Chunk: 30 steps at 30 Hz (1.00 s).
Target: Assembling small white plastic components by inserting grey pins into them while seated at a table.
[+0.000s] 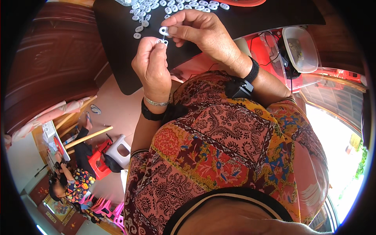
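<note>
Above the near part of the dark table [117, 51], both of my hands are raised close together. My left hand [152, 70] is closed, its thumb and fingers pinching a small white plastic piece [162, 41] that looks like half of a cord lock. Between thumb and forefinger, my right hand [207, 37] grips another white plastic piece [162, 30] with a round hole, just above the first. A thin metal spring [163, 37] shows in the narrow gap between the two pieces. Beyond my hands lie many loose white oval pieces [138, 18] with holes.
A red tray [243, 2] sits at the table's far edge. To the right is a clear plastic tub [299, 49] with small bits inside, beside red plastic and a black cable. At lower left another person [78, 182] sits near a grey-white stool [118, 150].
</note>
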Available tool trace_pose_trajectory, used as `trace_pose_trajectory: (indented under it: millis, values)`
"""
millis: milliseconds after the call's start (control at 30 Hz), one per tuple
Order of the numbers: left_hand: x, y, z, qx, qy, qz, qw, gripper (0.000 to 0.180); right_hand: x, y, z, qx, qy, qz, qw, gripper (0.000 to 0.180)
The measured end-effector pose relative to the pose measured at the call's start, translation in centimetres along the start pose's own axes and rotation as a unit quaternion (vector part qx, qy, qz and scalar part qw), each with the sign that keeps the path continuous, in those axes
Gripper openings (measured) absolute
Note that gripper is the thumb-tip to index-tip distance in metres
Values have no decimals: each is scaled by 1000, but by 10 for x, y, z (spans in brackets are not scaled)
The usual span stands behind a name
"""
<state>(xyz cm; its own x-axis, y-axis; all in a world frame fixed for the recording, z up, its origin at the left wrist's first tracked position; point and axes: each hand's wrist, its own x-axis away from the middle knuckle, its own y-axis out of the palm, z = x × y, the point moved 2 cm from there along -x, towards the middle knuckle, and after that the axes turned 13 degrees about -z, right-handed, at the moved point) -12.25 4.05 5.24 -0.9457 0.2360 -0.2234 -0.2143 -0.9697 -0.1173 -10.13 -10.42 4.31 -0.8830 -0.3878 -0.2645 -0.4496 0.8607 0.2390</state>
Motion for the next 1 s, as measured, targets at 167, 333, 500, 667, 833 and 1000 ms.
trace_pose_trajectory:
  millis: [167,333,500,667,833,1000]
  values:
    - [1,0,-1,5,-8,-4,1000,9,2,1,-2,18,-8,5,1000,16]
    - [1,-1,-1,11,-22,-5,1000,9,2,3,-4,33,-4,5,999,15]
    - [1,0,-1,-5,-12,-8,1000,9,3,1,-2,77,-13,6,997,15]
    - [1,-1,-3,-31,14,-12,999,9,3,2,-3,101,-17,2,995,16]
    - [1,-2,-4,-6,4,-11,1000,11,4,4,2,125,-30,-17,992,15]
    - [0,-2,-2,-19,-11,-15,1000,11,5,3,1,117,-19,-20,993,16]
